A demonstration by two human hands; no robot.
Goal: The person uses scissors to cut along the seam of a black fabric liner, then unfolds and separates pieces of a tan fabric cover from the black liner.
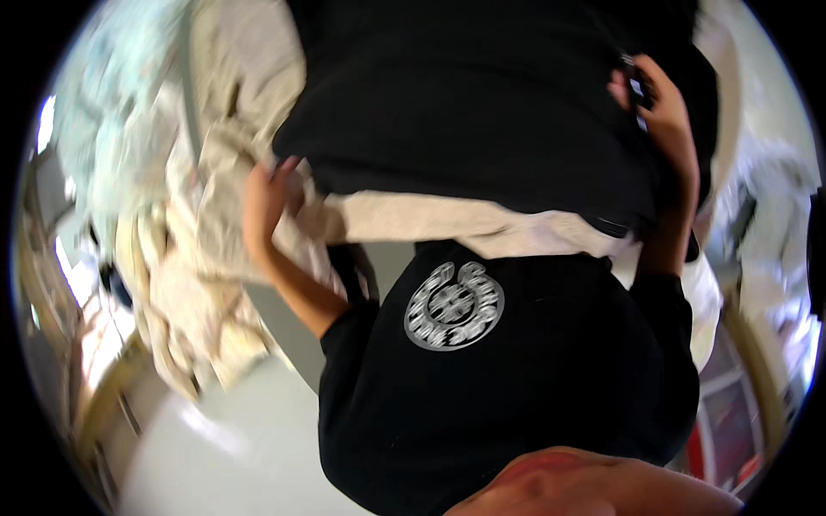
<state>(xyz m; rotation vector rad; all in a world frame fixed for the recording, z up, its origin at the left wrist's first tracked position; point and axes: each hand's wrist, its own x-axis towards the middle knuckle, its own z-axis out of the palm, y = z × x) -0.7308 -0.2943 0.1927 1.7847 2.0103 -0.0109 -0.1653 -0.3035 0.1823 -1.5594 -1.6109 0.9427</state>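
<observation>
A black garment [465, 112] lies spread in front of me over a beige cloth [413, 217], whose near edge shows below it. My left hand [268, 202] is at the garment's left edge, its fingers curled and closed on the black fabric; motion blurs them a little. At the far right, my right hand [667, 107] is closed round a small dark handheld tool [637, 90] with a pale patch, held over the garment. Blur hides the tool's exact kind.
Piled pale and cream fabric [202, 301] hangs to the left, with light blue-green material [120, 129] behind it. Whitish, plastic-like material [770, 224] is heaped on the right. A grey edge [297, 335] runs beside my left forearm, above a pale floor [232, 439].
</observation>
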